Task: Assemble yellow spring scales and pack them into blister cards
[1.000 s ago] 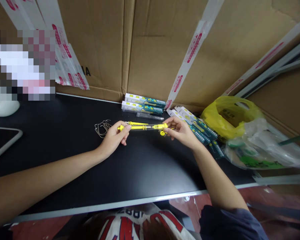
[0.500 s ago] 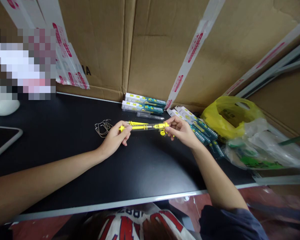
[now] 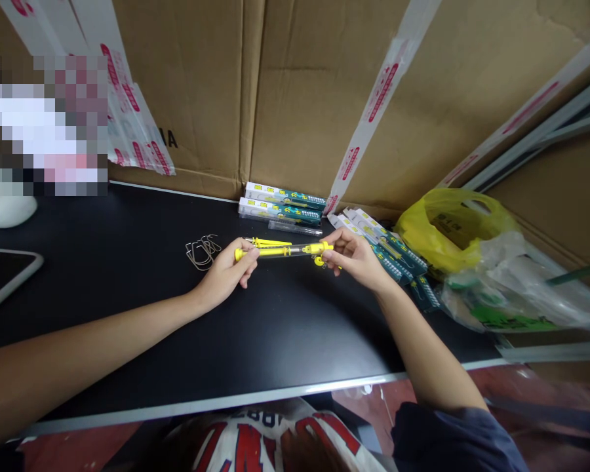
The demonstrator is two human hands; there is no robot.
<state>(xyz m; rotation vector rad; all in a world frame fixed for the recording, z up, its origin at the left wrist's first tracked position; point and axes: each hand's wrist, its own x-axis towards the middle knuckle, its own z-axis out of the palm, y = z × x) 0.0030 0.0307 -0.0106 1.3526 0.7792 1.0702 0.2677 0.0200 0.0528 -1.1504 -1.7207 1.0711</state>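
A yellow spring scale with a clear tube [image 3: 299, 250] is held level above the black table between both hands. My left hand [image 3: 232, 265] is closed around its left end, thumb on top. Its yellow right end is pinched by my right hand [image 3: 351, 259], between thumb and fingers. Behind the tube lie more yellow parts [image 3: 276, 243], partly covered by it. A small round yellow piece [image 3: 319, 261] shows below the right end. Several bent wire hooks [image 3: 202, 252] lie in a tangle to the left of my left hand.
Printed spring scale boxes [image 3: 281, 211] lie against the cardboard, with an empty clear tube [image 3: 295, 228] before them. More boxes [image 3: 398, 249] are heaped at right, beside a yellow plastic bag [image 3: 423, 223] and a clear bag [image 3: 521, 288]. A white-edged device [image 3: 4, 278] lies far left.
Both hands keep nearly the same place. The fingers of my right hand have shifted slightly at the right end, leaving more of the yellow end showing.
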